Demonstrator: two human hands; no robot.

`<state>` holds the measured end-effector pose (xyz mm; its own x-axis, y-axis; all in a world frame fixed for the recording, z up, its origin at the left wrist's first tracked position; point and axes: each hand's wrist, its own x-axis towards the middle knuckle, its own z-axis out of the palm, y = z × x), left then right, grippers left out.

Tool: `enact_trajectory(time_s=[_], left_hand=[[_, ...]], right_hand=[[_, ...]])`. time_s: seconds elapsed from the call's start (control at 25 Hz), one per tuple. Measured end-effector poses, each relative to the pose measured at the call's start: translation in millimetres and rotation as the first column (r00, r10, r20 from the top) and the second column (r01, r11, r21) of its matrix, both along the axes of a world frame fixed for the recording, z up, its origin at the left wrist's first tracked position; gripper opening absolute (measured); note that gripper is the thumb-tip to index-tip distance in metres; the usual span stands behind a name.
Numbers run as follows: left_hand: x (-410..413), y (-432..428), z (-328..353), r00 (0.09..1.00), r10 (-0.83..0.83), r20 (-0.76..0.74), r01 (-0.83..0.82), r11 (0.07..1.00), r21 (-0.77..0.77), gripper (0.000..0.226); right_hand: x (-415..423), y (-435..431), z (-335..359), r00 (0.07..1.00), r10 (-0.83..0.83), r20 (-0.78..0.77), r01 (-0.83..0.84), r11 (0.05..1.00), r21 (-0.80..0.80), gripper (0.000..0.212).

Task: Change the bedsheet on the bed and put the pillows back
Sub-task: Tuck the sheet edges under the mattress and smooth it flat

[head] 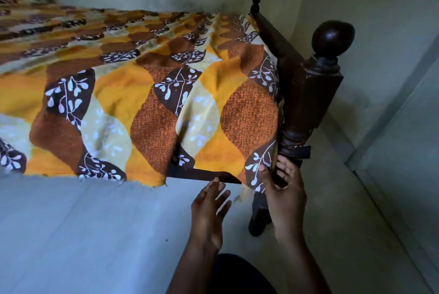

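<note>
Right hand [282, 182] pinches orange-brown leaf-print bedsheet [142, 80] corner; left hand [209, 208] spread, empty.

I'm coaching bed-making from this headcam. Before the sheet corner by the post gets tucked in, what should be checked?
1. Corner held: the right hand pinches the bedsheet corner beside the bedpost. Ok.
2. Helper hand free: the left hand is open just below the side rail and holds nothing. Ok.
3. Top smooth: folds run across the bedsheet near the corner. Not ok.
4. Near edge tucked: it hangs loose over the side rail, hem free. Not ok.
5. Far edge even: out of view beyond the bed. Cannot tell.
</note>
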<state>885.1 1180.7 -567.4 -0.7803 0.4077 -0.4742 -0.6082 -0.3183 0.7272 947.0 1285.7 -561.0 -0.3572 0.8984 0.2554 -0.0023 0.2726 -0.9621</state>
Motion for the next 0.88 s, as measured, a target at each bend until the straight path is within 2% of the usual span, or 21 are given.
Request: enact_trajectory(time_s=[0.12,0.24,0.32,0.44,0.52,0.68,0.8,0.88], left_hand=[[-5,18,-2,0.999,0.010,0.051,-0.015,0.994,0.110,0.029],[-5,29,3,0.997,-0.009,0.081,-0.002,0.992,0.125,0.028],[-2,32,6,0.996,-0.040,0.078,0.029,0.990,0.140,0.025],[10,27,-2,0.996,-0.082,-0.019,0.083,0.994,0.069,0.012],[21,20,-11,0.991,-0.120,-0.063,0.117,0.992,-0.048,0.012],[36,21,-17,0.968,-0.183,-0.173,0.149,0.970,-0.191,0.024],[39,26,-15,0.935,-0.241,-0.261,0.170,0.948,-0.269,0.031],[37,22,-18,0.930,-0.250,-0.270,0.170,0.943,-0.286,0.030]], right_hand=[[-5,3,3,1.000,-0.011,0.016,0.012,0.999,-0.030,0.035],[-9,3,4,1.000,0.005,0.016,-0.004,1.000,-0.025,0.019],[-7,4,5,0.998,0.062,-0.027,-0.063,0.997,-0.034,0.016],[8,16,0,0.986,0.150,-0.069,-0.159,0.973,-0.165,0.008],[21,23,-7,0.979,0.203,0.004,-0.198,0.957,-0.212,0.009],[24,16,4,0.932,0.324,0.161,-0.309,0.944,-0.114,0.026],[9,9,17,0.935,0.220,0.278,-0.241,0.970,0.042,0.032],[6,15,17,0.953,0.148,0.265,-0.179,0.979,0.097,0.036]])
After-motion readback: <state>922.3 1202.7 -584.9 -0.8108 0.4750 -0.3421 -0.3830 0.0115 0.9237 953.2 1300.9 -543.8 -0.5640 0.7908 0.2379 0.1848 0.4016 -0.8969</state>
